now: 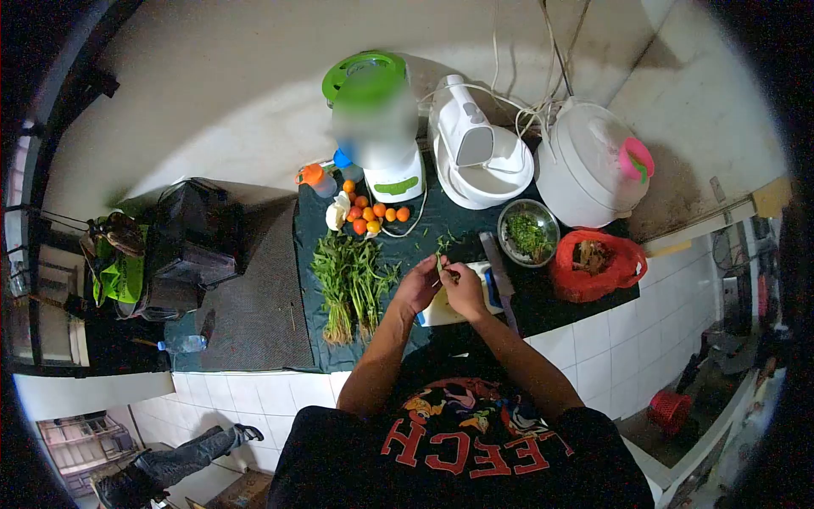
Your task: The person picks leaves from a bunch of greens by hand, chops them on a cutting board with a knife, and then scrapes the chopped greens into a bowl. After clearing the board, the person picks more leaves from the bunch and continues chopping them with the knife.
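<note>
My left hand (417, 286) and my right hand (463, 293) are close together above a white chopping board (437, 316) with blue edges. Both have their fingers closed around a small leafy green sprig (442, 248), whose leaves stick out beyond the fingertips. Just right of the board lies a long knife (498, 271). A metal bowl (555, 246) of picked or chopped greens sits beyond the knife. Left of my hands, a bunch of leafy greens (348, 284) with roots rests on the dark table cover.
Small orange tomatoes (363, 212) lie behind the greens, beside a white-and-green appliance (394, 174). A white stand mixer (471, 140), a lidded white bucket (585, 161) and a red plastic bag (577, 284) stand right. A water bottle (182, 343) lies at far left.
</note>
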Motion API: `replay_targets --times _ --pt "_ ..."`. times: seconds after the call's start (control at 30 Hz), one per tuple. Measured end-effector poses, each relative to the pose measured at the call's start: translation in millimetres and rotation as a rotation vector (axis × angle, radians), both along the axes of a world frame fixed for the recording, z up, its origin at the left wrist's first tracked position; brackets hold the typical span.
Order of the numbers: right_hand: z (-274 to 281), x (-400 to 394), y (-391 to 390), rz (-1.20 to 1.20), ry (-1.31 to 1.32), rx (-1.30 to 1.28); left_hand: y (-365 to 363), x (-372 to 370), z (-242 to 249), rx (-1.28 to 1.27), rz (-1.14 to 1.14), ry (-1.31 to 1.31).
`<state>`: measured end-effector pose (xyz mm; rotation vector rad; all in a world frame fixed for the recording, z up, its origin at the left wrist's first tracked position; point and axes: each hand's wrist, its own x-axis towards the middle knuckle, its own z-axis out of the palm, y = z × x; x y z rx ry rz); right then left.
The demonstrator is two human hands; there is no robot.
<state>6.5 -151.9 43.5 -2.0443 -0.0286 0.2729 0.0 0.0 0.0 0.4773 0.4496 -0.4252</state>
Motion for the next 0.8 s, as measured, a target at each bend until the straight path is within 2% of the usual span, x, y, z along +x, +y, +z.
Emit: replay_targets --times 0.07,0.1,0.2,0.27,0.3,0.43,0.47,0.5,0.57,0.63,0.7,0.8 --pt "5.6 6.4 1.1 -0.001 -0.046 0.051 0.9 8.6 1.2 0.050 0.004 -0.040" --pt "18.2 -15.4 -6.0 -0.004 -0.022 0.040 -5.9 -13.3 5.8 0.039 0.001 -0.016" --pt "30.1 -10.5 -5.7 0.045 -0.024 -0.043 -2.9 -7.9 6.1 0.042 -0.002 -0.130" --pt "27.7 -5.6 -10.6 -0.039 -0.209 0.011 -3.8 -7.1 4.3 0.105 0.053 -0.074" --pt "32.4 -2.4 -13.4 -0.038 -0.213 0.009 -4.7 -7.3 11.9 0.103 0.054 -0.078" --pt "60.7 9.5 -26.6 0.126 -0.116 0.172 -4.4 -16.8 64.1 0.340 0.016 -0.114" --pt "59.4 12.8 -29.4 0.211 -0.207 0.165 -3.9 -18.1 71.2 0.440 -0.011 -0.128" --pt "63.0 15.1 -30.8 0.299 -0.300 0.157 -2.2 -18.5 65.6 0.441 -0.007 -0.131" --pt "71.9 15.5 -37.4 0.375 -0.311 0.123 4.0 -21.7 55.3 0.585 -0.120 -0.202" --pt "73.6 16.4 -39.9 0.557 -0.343 -0.036 8.7 -29.6 58.2 0.754 -0.187 -0.294" --pt "72.4 10.8 -37.1 0.572 -0.432 -0.037 9.1 -36.0 64.4 0.767 -0.240 -0.264" --pt "69.6 -3.2 -38.2 0.544 -0.524 -0.154 5.0 -51.2 76.0 0.783 -0.186 -0.290"
